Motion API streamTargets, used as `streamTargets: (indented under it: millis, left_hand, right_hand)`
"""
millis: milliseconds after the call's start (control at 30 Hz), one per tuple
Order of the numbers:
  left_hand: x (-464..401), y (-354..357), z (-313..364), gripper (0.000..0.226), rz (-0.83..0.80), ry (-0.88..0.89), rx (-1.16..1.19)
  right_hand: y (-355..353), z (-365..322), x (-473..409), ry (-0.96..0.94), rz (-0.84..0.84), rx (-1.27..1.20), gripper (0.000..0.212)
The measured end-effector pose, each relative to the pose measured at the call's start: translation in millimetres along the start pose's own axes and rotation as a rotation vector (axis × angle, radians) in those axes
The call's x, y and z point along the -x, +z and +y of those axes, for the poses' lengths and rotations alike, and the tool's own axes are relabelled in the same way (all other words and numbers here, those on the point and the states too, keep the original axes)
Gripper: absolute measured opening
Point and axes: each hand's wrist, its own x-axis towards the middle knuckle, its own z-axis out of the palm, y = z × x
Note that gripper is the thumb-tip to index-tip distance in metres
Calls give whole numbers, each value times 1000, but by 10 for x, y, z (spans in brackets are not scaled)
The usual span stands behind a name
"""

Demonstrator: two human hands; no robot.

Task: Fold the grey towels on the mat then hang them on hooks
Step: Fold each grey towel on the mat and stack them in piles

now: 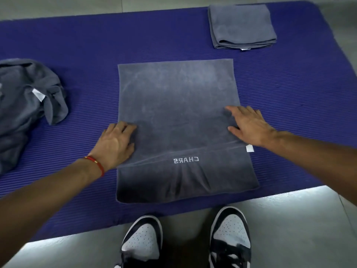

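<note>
Grey towel [177,117] with white lettering lies spread flat at the middle of the purple ribbed mat [289,89], its near part folded over so a seam crosses above the letters. Left hand [116,144] rests on the towel's left edge, fingers straight and together; right hand [249,126] lies flat on the right edge, fingers spread, just above a white tag [250,148]. A folded grey towel [241,26] sits far right on the mat, a crumpled one [25,105] at the left. Two black-and-white sneakers [142,242] stand on the grey floor [299,229] beside the mat's near edge.
</note>
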Motion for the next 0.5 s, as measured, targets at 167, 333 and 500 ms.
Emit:
streamTargets:
  millis: [167, 333, 500]
  left_hand:
    - [60, -221, -50, 33, -186, -94, 233]
    - [606, -182, 77, 23, -25, 92, 413]
    - [1125, 218, -7, 16, -101, 451, 127]
  right_hand:
    - [19, 134, 204, 116, -14, -395, 21]
    - [-40, 330, 685, 0, -73, -471, 35]
    - [256, 563, 1163, -385, -148, 1, 19]
